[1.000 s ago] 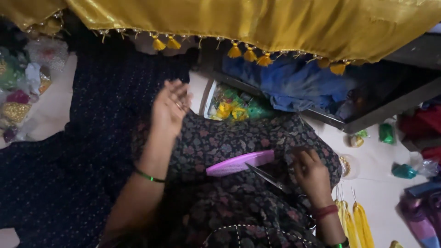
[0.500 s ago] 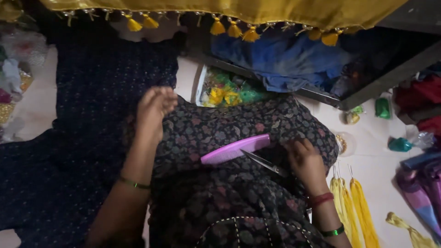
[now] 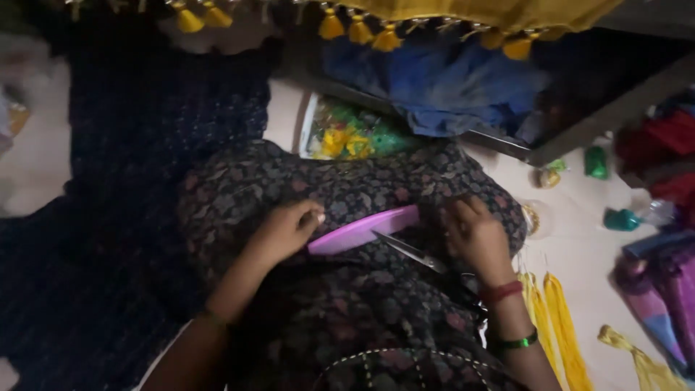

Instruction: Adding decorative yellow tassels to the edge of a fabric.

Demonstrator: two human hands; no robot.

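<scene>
A dark floral cloth [image 3: 362, 188] lies over my lap. On it rests a purple curved plastic ruler [image 3: 365, 229]. My left hand [image 3: 282, 232] sits at the ruler's left end, fingers curled and touching it. My right hand [image 3: 474, 235] presses flat on the cloth just right of the ruler. A pair of scissors [image 3: 409, 252] lies on the cloth between the hands, blades pointing toward the ruler, and neither hand grips it.
Dark blue dotted fabric [image 3: 145, 145] spreads to the left. A yellow cloth with tassels [image 3: 362, 29] hangs along the top. Blue cloth [image 3: 449, 87], a colourful packet [image 3: 355, 137], yellow tassels [image 3: 550, 326] and small green items [image 3: 597, 163] lie to the right on the pale floor.
My left hand has come down from the cloth's upper left edge to the ruler's left end. My right hand stays beside the ruler's right end.
</scene>
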